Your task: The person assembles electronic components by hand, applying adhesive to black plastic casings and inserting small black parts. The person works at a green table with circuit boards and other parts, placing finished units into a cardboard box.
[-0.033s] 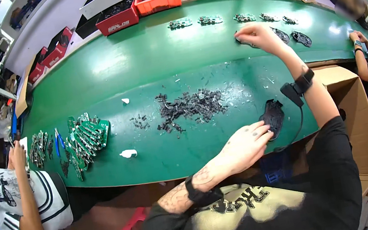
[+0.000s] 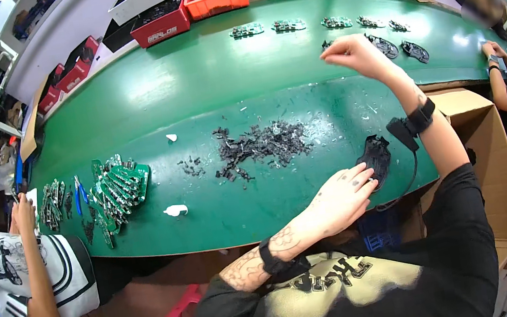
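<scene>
Near the front edge of the green bench, my left hand (image 2: pixel 345 194) lies over the near left side of a black computer mouse shell (image 2: pixel 377 157), its fingers holding the shell against the bench. My right hand (image 2: pixel 353 55) is raised over the far part of the bench, its fingers bent and pressed together. What they pinch, if anything, is too small to make out. Just behind these fingers shows the edge of a dark piece (image 2: pixel 326 44). More black mouse shells (image 2: pixel 415 52) lie to the right of that hand. A row of green circuit boards (image 2: pixel 336 22) lies beyond it.
A heap of small black plastic parts (image 2: pixel 261 146) sits mid-bench. To its left are stacked circuit boards (image 2: pixel 122 189), blue-handled pliers (image 2: pixel 80 194) and a white bottle (image 2: pixel 175 210). A cardboard box (image 2: pixel 484 168) stands by my right arm. Co-workers sit at both sides.
My right hand has moved slightly nearer to me, away from the dark piece by its fingers. My left hand stays on the mouse shell, almost unmoved.
</scene>
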Available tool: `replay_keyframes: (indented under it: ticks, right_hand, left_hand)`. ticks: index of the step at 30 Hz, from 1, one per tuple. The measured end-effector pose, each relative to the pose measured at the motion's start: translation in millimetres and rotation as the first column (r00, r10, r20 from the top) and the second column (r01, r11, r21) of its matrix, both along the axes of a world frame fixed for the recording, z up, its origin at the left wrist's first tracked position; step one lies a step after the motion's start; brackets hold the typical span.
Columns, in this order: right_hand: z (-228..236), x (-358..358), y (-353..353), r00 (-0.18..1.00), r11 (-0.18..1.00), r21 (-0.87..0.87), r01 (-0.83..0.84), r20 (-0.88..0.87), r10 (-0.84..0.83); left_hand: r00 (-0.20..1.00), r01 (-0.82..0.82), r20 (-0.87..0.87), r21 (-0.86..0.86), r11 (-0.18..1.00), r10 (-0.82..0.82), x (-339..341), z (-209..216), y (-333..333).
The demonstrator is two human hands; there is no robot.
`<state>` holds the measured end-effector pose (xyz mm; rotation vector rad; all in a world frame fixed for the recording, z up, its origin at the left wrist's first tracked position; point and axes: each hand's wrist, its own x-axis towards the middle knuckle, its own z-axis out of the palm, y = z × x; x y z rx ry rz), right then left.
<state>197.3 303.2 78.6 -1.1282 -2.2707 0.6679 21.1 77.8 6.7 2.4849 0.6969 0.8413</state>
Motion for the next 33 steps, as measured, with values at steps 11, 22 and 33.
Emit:
replay_keyframes:
  ticks: [11, 22, 33]
  right_hand:
    - [-56, -59, -82, 0.996, 0.994, -0.089, -0.067, 0.046, 0.072]
    - [-93, -65, -93, 0.946, 0.999, 0.016, -0.029, -0.321, 0.032]
    - [-86, -33, -122, 0.742, 0.94, -0.329, 0.094, -0.606, -0.286]
  left_hand:
    - [0.954, -0.148, -0.254, 0.055, 0.987, 0.157, -49, 1, -32]
    - [0.831, -0.556, 0.01, 0.039, 0.83, 0.556, -84, 4, -27]
    - [0.825, -0.564, -0.055, -0.114, 0.818, 0.562, -68, -5, -7]
